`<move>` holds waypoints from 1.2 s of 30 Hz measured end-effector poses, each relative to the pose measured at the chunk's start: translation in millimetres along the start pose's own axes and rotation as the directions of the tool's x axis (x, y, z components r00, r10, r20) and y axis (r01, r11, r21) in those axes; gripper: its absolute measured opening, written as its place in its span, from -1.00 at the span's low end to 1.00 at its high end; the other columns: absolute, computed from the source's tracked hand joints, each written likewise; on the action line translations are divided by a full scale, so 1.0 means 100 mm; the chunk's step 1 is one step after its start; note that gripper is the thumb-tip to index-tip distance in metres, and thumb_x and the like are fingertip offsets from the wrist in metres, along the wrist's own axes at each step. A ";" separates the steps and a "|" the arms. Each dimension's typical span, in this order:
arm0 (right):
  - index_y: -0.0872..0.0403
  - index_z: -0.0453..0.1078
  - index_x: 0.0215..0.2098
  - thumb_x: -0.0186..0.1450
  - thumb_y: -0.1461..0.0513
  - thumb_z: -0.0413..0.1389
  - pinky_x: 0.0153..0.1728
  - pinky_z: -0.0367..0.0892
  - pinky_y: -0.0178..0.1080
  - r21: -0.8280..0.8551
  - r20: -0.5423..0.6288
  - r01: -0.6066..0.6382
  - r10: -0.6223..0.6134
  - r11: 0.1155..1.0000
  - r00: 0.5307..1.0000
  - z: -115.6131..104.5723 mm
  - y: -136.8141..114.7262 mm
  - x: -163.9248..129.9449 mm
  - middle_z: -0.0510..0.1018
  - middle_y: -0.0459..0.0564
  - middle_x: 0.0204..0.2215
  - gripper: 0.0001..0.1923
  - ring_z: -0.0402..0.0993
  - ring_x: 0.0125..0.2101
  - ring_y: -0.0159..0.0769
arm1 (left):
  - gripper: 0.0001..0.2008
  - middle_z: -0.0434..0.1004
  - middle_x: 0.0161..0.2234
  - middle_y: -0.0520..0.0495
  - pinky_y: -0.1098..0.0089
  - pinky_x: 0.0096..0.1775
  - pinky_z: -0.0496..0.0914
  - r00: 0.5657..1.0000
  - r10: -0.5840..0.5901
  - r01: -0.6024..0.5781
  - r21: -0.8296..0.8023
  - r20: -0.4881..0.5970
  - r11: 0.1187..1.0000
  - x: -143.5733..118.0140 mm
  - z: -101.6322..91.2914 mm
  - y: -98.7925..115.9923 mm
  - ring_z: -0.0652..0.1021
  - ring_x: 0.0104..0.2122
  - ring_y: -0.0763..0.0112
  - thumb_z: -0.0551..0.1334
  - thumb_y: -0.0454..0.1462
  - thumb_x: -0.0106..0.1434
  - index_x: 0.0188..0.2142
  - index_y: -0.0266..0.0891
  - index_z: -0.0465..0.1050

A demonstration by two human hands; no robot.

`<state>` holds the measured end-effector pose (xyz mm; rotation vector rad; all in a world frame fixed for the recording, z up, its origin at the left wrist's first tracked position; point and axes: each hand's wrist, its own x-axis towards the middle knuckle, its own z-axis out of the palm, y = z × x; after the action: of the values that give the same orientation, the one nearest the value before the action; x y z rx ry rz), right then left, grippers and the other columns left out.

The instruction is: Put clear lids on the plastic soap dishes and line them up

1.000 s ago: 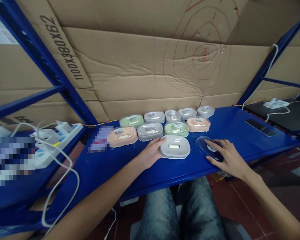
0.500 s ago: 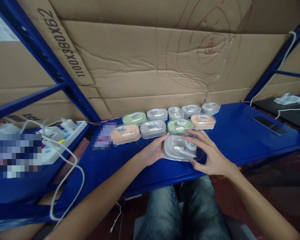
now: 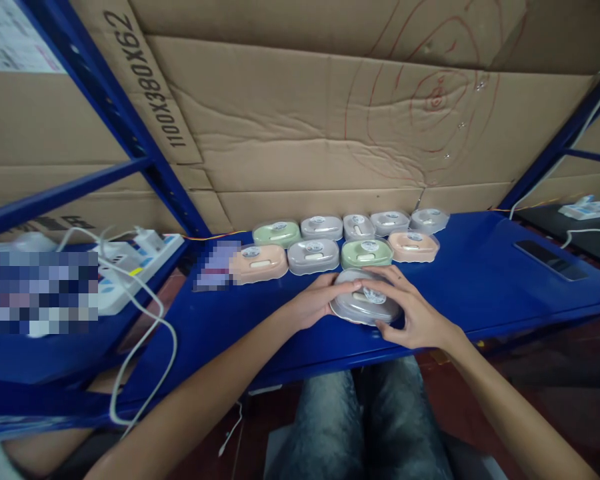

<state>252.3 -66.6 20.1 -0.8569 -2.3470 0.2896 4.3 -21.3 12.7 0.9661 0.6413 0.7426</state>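
Lid (image 3: 367, 297) now on grey box | both hands (image 3: 415, 313) pressing it

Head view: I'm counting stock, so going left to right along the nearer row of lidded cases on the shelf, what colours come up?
Peach case → grey case → green case → second peach case.

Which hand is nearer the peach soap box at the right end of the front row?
Right. The right hand lies just below the peach soap box; the left hand sits farther left.
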 end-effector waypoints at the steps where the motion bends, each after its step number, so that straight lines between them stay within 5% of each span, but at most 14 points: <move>1: -0.18 0.26 0.56 0.23 0.26 0.27 0.42 0.27 0.34 0.005 0.000 -0.003 0.003 1.000 1.000 0.00 0.01 0.00 0.29 0.13 0.50 -0.06 0.25 0.45 0.21 | -0.48 0.76 0.06 -0.30 0.25 0.02 0.59 1.000 -0.005 0.005 0.006 -0.003 1.000 0.00 0.00 0.00 0.74 -0.05 0.17 0.65 -0.13 0.17 0.08 -0.29 0.72; 13: -0.23 0.16 0.60 0.30 0.21 0.25 0.41 0.28 0.35 -0.069 -0.018 0.010 -0.012 0.998 1.000 0.09 0.02 -0.02 0.26 0.10 0.53 -0.07 0.23 0.45 0.25 | -0.53 0.77 0.03 -0.28 0.24 0.03 0.58 1.000 -0.017 0.017 -0.014 0.004 1.000 0.02 -0.03 -0.01 0.75 -0.07 0.16 0.64 -0.15 0.19 0.04 -0.28 0.73; 18: -0.21 0.17 0.60 0.48 0.05 0.20 0.40 0.29 0.35 -0.134 0.015 -0.004 0.006 0.991 1.000 0.13 0.03 -0.05 0.25 0.12 0.54 -0.24 0.23 0.45 0.24 | -0.44 0.76 0.03 -0.27 0.20 0.03 0.58 1.000 -0.023 0.023 -0.026 0.010 0.999 0.03 -0.05 -0.02 0.74 -0.06 0.12 0.68 -0.12 0.11 0.06 -0.27 0.72; 22: -0.23 0.30 0.52 0.63 0.00 0.00 0.45 0.27 0.25 0.053 -0.116 -0.125 0.130 0.991 0.985 0.15 0.10 -0.06 0.36 0.07 0.49 -0.47 0.30 0.46 0.09 | -0.46 0.75 -0.01 -0.24 0.25 0.00 0.54 0.993 0.069 -0.067 0.025 -0.094 0.997 0.03 0.03 -0.07 0.70 -0.07 0.17 0.68 -0.16 0.06 0.01 -0.29 0.70; 25: -0.19 0.33 0.48 0.65 -0.10 -0.09 0.43 0.33 0.22 0.293 -0.259 -0.283 0.361 0.913 0.896 0.18 0.22 -0.06 0.49 0.08 0.42 -0.45 0.42 0.41 0.06 | -0.45 0.71 -0.02 -0.17 0.30 0.00 0.51 0.950 0.221 -0.200 0.111 -0.219 0.973 -0.01 0.11 -0.04 0.65 -0.05 0.21 0.67 -0.19 0.05 0.01 -0.26 0.66; 27: -0.14 0.31 0.50 0.62 -0.18 -0.08 0.31 0.48 0.20 0.471 -0.241 -0.347 0.497 0.811 0.834 0.20 0.27 -0.05 0.58 0.12 0.34 -0.37 0.54 0.32 0.08 | -0.44 0.69 -0.04 -0.13 0.31 -0.02 0.50 0.934 0.285 -0.257 0.147 -0.218 0.955 -0.05 0.14 0.01 0.64 -0.07 0.22 0.66 -0.16 0.08 0.03 -0.23 0.62; 32: -0.05 0.50 0.35 0.51 -0.18 0.13 0.03 0.66 0.11 0.788 -0.124 -0.333 0.664 0.517 0.737 0.26 0.16 -0.07 0.76 0.14 0.02 -0.39 0.72 0.06 0.13 | -0.48 0.65 -0.03 -0.09 0.32 -0.02 0.48 0.900 0.425 -0.380 0.307 -0.093 0.872 -0.13 0.18 0.05 0.62 -0.02 0.18 0.60 -0.11 0.18 0.06 -0.16 0.56; 36: -0.06 0.61 0.14 0.44 -0.18 0.22 -0.09 0.68 0.10 0.796 -0.304 -0.288 0.763 0.533 0.571 0.04 0.23 -0.18 0.78 0.11 0.01 -0.49 0.74 -0.02 0.15 | -0.23 0.62 0.12 -0.19 0.27 -0.05 0.51 0.888 0.453 -0.423 0.531 0.080 0.734 -0.16 0.17 -0.05 0.63 -0.03 0.15 0.57 -0.07 0.25 0.37 -0.10 0.38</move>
<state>271.8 -60.5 -0.6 -1.0929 -1.0862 0.9177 8.9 -43.9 17.7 1.6646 0.6919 1.0383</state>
